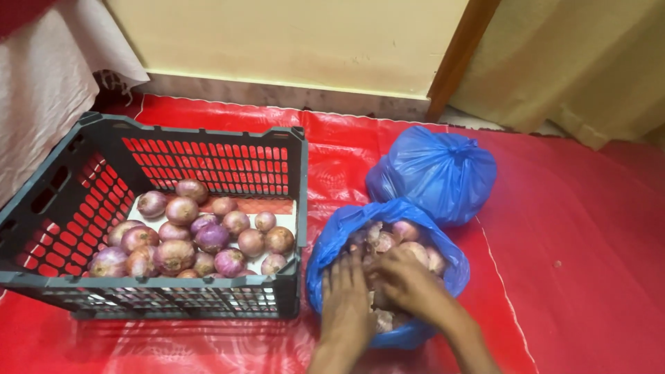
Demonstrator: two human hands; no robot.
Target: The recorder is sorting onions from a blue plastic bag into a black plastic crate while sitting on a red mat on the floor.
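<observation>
My left hand (344,294) lies flat and spread and my right hand (409,280) curls over onions inside the open blue bag (332,239); whether either grips one, I can't tell. The dark crate (299,173) beside holds loose red onions (211,237); a tied blue bag (443,173) sits behind.

Cream wall (291,41), red floor mat (582,228)

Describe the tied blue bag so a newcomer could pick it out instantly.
Start at the dark plastic crate of onions on the red floor covering. To its right lie two blue bags; the tied blue bag is the farther one, near the wall. Its top is knotted, while the open blue bag shows onions and both hands inside.
</observation>
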